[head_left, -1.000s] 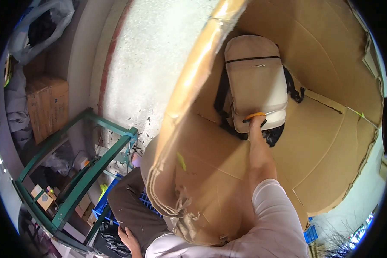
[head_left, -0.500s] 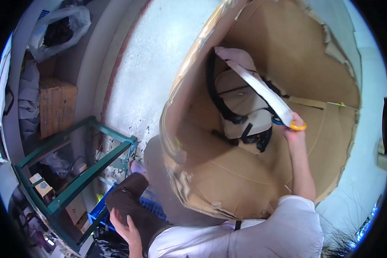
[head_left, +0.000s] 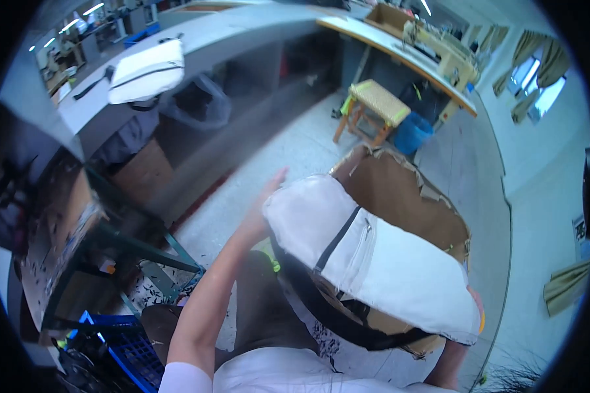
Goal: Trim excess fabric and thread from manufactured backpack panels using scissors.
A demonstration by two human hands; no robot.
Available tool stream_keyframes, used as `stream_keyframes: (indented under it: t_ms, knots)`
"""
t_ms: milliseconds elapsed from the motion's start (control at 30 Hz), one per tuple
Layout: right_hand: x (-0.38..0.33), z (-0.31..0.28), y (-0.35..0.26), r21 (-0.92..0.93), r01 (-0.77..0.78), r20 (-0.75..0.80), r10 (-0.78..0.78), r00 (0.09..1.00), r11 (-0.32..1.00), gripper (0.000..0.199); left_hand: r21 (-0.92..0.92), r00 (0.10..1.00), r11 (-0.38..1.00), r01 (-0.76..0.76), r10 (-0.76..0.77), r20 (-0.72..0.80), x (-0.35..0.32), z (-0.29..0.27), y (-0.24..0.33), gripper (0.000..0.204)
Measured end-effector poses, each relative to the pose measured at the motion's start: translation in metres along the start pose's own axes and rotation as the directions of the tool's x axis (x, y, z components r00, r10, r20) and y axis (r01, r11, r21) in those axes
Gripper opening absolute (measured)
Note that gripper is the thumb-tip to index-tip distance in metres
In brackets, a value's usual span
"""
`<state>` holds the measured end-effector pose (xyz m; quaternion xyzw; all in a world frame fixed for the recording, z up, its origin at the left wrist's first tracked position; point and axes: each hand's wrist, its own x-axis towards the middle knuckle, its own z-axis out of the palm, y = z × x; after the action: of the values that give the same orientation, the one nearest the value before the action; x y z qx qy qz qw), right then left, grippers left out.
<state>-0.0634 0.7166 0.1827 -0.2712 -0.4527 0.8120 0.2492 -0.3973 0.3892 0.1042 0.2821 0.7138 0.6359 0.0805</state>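
Note:
A white bag (head_left: 400, 255) with a zipper, a black band across it and a long black strap is held up in front of me, over the near side of a large cardboard box (head_left: 400, 183). My right hand (head_left: 476, 302) is closed on the bag's right end, mostly hidden behind it. A bit of orange scissors handle (head_left: 482, 323) shows beside that hand. At the bag's left end is my left hand (head_left: 267, 202), somewhat blurred, its fingers stretched out along the edge. Part of the left hand is hidden by the bag.
Another white bag (head_left: 152, 73) lies on the long counter (head_left: 88, 118) at far left. A green-framed table (head_left: 115, 239) and a blue crate (head_left: 126, 347) stand near left. Beyond the box are a woven-top stool (head_left: 379, 103), a blue bin (head_left: 413, 133) and a sewing machine (head_left: 439, 49).
The bag has come up out of the cardboard box in my right hand. My left hand has moved from beside my leg up to the bag's left end. The view has tilted up.

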Motion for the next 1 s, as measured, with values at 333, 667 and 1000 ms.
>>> stream_keyframes:
  t_ms: [333,667,1000]
  knots:
    - [-0.055,0.087,0.049,-0.239,0.300,0.387,-0.193,0.902,0.923,0.030,0.110,0.910,0.925,-0.365,0.379,-0.169,-0.124,-0.092,0.146,0.021]
    - [-0.074,0.158,0.139,-0.402,-0.778,0.467,0.839,0.279,0.483,0.028,0.171,0.785,0.985,-0.016,0.118,-0.608,-0.297,-0.153,0.207,0.012]
    - [-0.027,0.182,0.174,-0.565,0.430,0.806,0.362,0.468,0.704,0.060,-0.018,0.714,0.995,0.103,-0.086,-0.695,-0.343,-0.180,0.165,0.021]
